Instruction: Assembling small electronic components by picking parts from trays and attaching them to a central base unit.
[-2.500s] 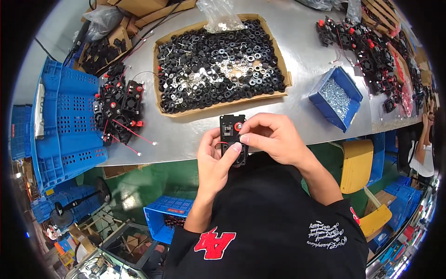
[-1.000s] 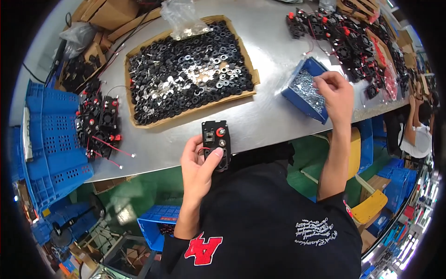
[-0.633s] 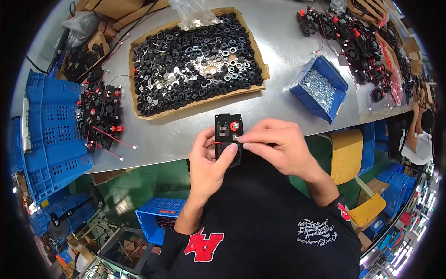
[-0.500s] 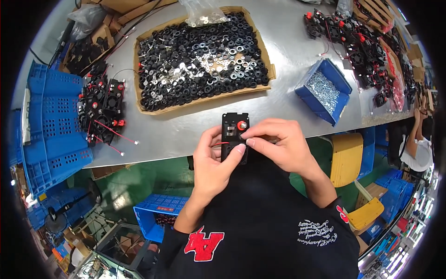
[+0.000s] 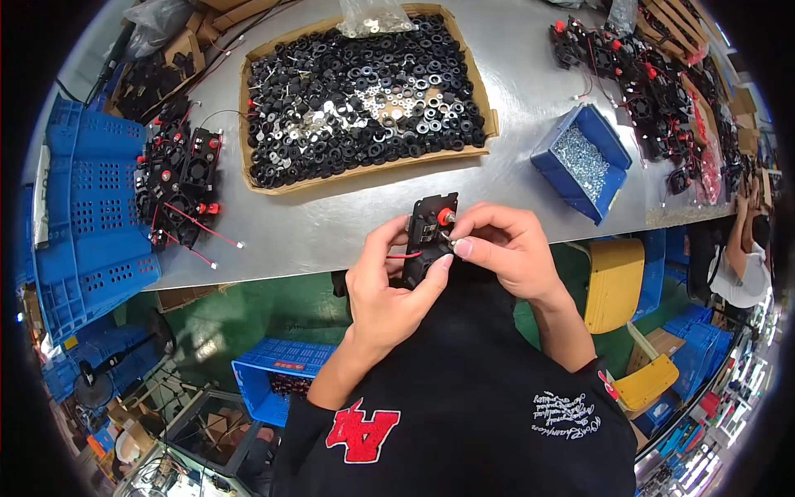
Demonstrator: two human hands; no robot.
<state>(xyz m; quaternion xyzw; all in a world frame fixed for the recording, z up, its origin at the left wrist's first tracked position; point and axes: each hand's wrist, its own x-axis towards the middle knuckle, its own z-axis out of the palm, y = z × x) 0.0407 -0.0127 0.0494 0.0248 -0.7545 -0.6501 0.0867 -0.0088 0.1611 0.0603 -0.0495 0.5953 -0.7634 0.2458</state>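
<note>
Black module (image 5: 431,236) held just off the bench's near edge. Left hand (image 5: 389,290) clamps its lower body; right hand (image 5: 505,248) pinches a small screw at its face. Judged light, rigid; grip edges, sparing the thin red wire (image 5: 402,256).

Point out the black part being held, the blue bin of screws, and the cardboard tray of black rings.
black part (image 5: 431,225), head view, on its upper face beside the red knob.
blue bin of screws (image 5: 553,172), head view, on its near left wall.
cardboard tray of black rings (image 5: 489,116), head view, on its right rim.
</note>
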